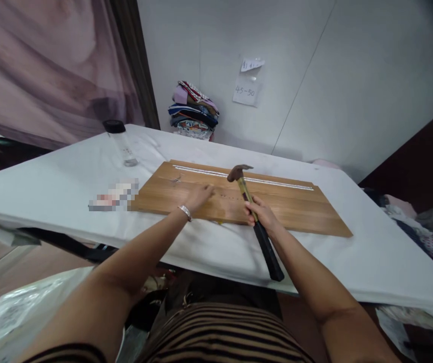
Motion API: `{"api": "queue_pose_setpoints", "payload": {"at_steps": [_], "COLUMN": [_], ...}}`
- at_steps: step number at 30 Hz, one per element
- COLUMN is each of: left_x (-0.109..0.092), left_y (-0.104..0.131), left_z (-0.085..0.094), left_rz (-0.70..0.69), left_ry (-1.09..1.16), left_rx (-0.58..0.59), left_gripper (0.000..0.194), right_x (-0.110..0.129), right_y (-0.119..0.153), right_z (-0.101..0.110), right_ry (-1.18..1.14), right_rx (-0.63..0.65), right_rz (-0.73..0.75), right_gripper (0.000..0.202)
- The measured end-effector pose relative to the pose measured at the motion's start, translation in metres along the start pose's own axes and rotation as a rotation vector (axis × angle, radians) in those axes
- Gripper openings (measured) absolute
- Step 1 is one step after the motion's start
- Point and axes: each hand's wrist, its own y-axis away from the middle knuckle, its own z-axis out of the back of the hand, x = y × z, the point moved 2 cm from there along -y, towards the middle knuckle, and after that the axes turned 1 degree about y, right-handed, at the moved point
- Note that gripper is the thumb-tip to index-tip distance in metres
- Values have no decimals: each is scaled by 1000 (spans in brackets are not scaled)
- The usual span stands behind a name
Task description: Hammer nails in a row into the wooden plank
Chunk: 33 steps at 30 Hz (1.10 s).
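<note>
My right hand (pixel 261 213) grips a claw hammer (pixel 265 248) around the neck of its handle, above the black grip. The rusty head is tilted up over a brown wooden board (pixel 292 212). Over the board's left half, my left hand (pixel 200 196) has its fingers pinched together close to the surface; whatever is between them is too small to make out. Just right of those fingertips, a short row of small dark dots (pixel 229 197) marks the wood. A little pile of nails (pixel 176 179) lies near the board's left end.
Two white strips (pixel 277 182) run along the board's far edge. A clear bottle with a black lid (pixel 115 127) and a blurred-out item (pixel 114 195) are on the white-covered table (pixel 68 176), left of the board. Folded clothes (pixel 194 113) are stacked by the wall.
</note>
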Motion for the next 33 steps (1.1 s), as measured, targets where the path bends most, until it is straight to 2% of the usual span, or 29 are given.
{"api": "queue_pose_setpoints", "payload": {"at_steps": [1,3,6,8,11,14,20,23,29,33], "left_x": [3,9,18,26,40,49,41,37,41,43], "left_y": [-8,-23,-37,-40,-43,-44,-36,-33,-36,-34], "left_z": [11,22,17,8,0,-1,1,2,5,6], "left_rz": [-56,-104,-131,-176,-200,-213,-208,-196,-190,-169], "left_ry": [-94,-239,-482,-661,-825,-867,-910,-936,-891,-957], "left_rx": [-94,-170,-160,-158,-118,-118,-130,-121,-133,-136], "left_gripper": [28,25,21,24,32,33,30,28,27,30], "right_x": [10,30,49,49,40,32,23,4,-44,-53], "right_y": [-2,-9,-28,-40,-52,-59,-78,-86,-89,-83], "right_z": [0,1,5,9,16,24,36,40,44,47], "right_ry": [8,44,86,92,95,85,-4,-68,-208,-237], "right_rx": [10,66,159,213,262,282,410,490,514,549], "right_rz": [18,36,38,-16,-106,-178,-190,-220,-229,-225], "right_gripper": [51,47,45,44,45,42,33,32,39,44]}}
